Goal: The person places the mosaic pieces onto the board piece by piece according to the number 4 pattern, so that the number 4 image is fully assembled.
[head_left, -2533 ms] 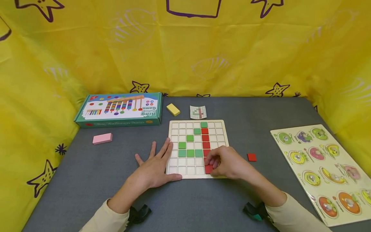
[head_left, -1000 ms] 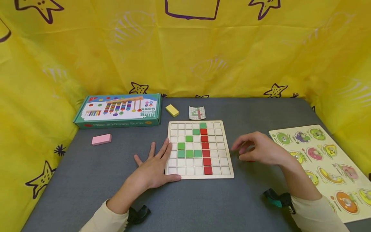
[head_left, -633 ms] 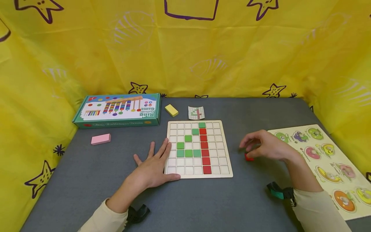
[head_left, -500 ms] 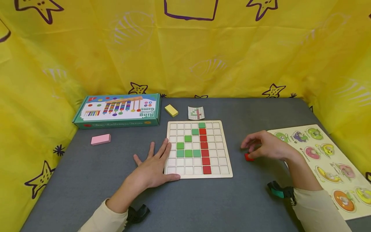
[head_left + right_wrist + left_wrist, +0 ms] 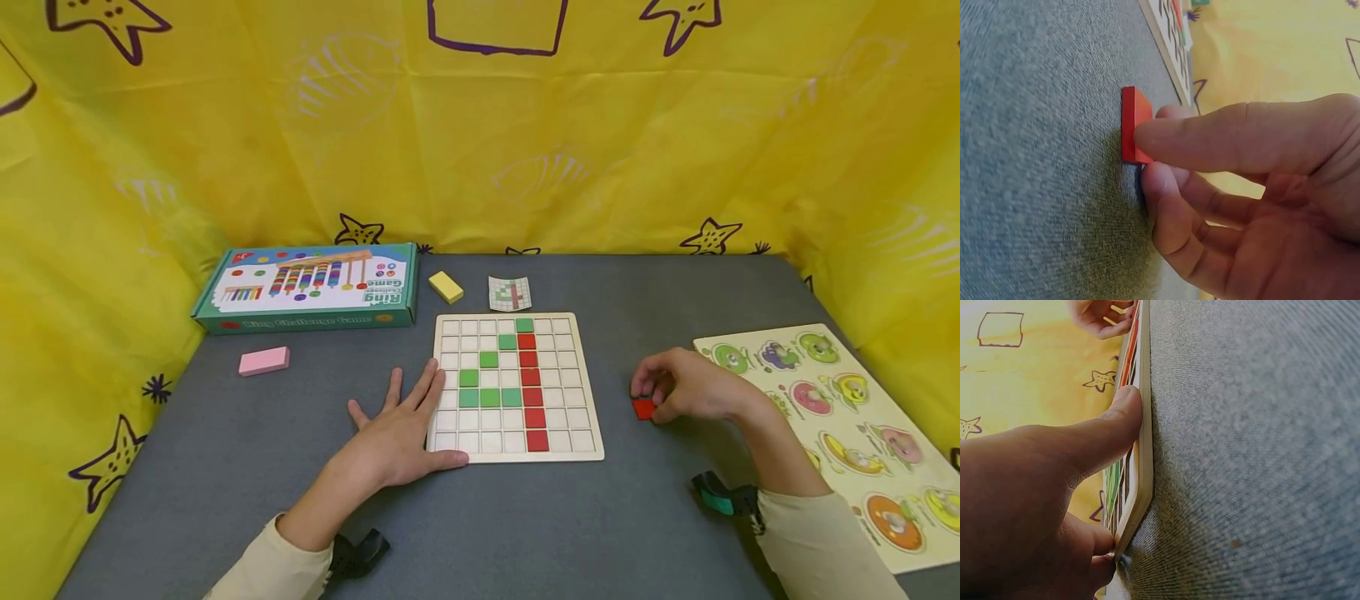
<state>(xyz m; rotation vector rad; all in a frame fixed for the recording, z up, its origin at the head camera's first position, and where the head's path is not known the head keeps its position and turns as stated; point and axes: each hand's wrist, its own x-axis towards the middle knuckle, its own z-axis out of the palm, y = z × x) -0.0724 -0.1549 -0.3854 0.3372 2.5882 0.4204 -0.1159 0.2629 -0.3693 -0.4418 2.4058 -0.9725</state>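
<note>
A wooden grid board [image 5: 570, 457] lies flat on the table, with a column of red tiles and several green tiles in its white cells. My left hand [image 5: 401, 440] rests with spread fingers along the board's left edge, its thumb [image 5: 1125, 406] over the front rim. To the right of the board, my right hand [image 5: 690, 385] pinches a loose red square tile [image 5: 1142, 115] between thumb and fingers. The tile sits at the table surface, the thumb covering part of its face; the fingertips behind it are partly hidden.
A small pattern card [image 5: 510, 293] and a yellow block [image 5: 446, 287] lie behind the board. The green game box [image 5: 307, 287] stands back left, a pink block [image 5: 264, 361] in front of it. A fruit picture board [image 5: 832, 400] lies at right, under my right forearm.
My right hand has left the board's lowest red tile, moved right to the loose red tile, and closed thumb and fingers on it. My left hand has stayed at the board's edge.
</note>
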